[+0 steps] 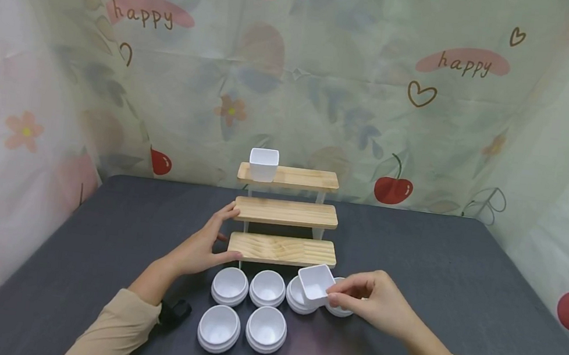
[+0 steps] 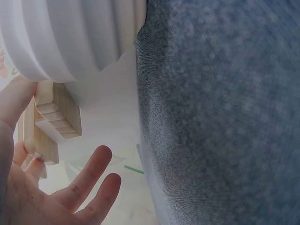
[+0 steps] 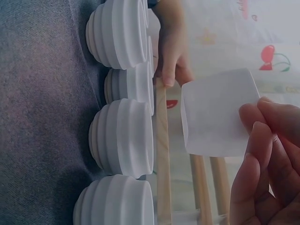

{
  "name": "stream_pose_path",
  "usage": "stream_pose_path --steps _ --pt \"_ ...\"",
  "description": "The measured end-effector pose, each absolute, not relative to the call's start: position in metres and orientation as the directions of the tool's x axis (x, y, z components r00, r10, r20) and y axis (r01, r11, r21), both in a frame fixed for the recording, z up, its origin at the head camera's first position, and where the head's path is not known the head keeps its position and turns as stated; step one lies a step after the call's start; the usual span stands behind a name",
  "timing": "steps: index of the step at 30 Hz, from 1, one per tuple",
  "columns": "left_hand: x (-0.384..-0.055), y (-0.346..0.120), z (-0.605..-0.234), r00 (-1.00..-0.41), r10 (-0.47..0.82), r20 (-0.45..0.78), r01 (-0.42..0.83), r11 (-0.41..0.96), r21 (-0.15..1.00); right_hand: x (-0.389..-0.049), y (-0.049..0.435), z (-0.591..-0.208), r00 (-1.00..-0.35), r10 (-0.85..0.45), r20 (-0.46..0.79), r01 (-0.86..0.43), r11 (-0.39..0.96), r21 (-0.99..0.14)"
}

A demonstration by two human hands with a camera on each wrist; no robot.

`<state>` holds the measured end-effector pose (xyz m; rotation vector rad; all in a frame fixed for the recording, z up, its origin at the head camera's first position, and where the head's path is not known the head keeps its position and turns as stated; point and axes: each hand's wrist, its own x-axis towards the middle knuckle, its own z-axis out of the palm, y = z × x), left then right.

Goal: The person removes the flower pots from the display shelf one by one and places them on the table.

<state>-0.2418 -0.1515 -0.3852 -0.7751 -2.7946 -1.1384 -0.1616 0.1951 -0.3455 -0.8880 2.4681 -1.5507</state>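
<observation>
A three-tier wooden display stand [image 1: 286,213] rises in the middle of the table. My left hand [image 1: 205,243] rests on its left end, thumb on the bottom board [image 2: 58,110] and fingertips against the middle board [image 2: 40,140]; the other fingers stretch out free. My right hand [image 1: 378,302] pinches a small white square bowl [image 1: 316,282] by its side, tilted, in front of the bottom board. In the right wrist view, thumb and fingers [image 3: 258,136] hold the square bowl [image 3: 218,115] near its edge. A similar square bowl [image 1: 263,164] sits on the top board, toward the left.
Several round white bowls with ridged sides stand in two rows before the stand, including a front-left one [image 1: 218,328] and a back-left one [image 1: 230,285]. The held bowl and right hand partly cover those at right. A printed cloth [image 1: 298,103] hangs behind the dark table [image 1: 438,265].
</observation>
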Motion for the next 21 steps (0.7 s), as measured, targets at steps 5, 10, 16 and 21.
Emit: stream_pose_path --steps 5,10,16,21 --pt "-0.242 -0.152 -0.385 -0.877 0.436 0.201 0.452 0.610 0.650 -0.160 0.195 -0.348 -0.815 -0.538 0.218 -0.423 0.294 -0.857" --pt "-0.242 -0.152 -0.385 -0.877 0.435 0.204 0.454 0.611 0.648 -0.157 0.195 -0.350 -0.822 -0.533 0.202 -0.408 0.303 -0.861" --pt "-0.242 -0.152 -0.386 -0.876 0.436 0.207 0.457 0.613 0.645 -0.154 0.195 -0.353 -0.816 -0.544 0.195 -0.401 0.291 -0.869" --pt "-0.242 -0.152 -0.385 -0.874 0.439 0.210 0.461 0.611 0.643 -0.153 0.196 -0.357 -0.789 -0.568 0.236 -0.447 0.265 -0.854"
